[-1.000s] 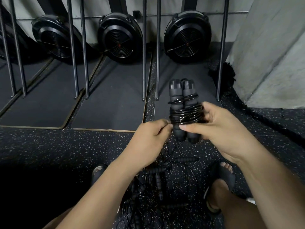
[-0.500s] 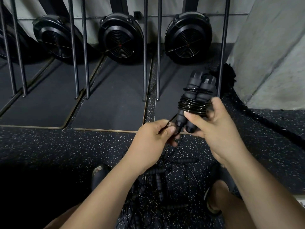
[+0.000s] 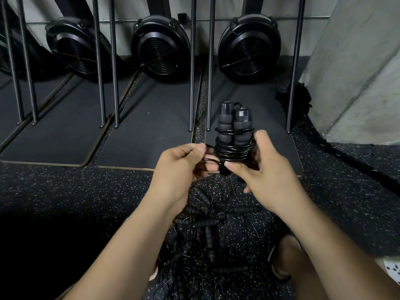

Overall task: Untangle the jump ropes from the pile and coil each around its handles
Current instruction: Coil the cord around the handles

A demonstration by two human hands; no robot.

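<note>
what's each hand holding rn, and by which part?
Right hand grips the coiled jump rope around the wrapped lower half of its paired handles. Left hand pinches the loose cord end beside the coil.

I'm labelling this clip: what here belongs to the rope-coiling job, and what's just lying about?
Job: coiled jump rope, right hand gripping it, left hand pinching its loose end, tangled pile.
Lying about: fan wheels, upright bars, floor mats, thick rope.
</note>
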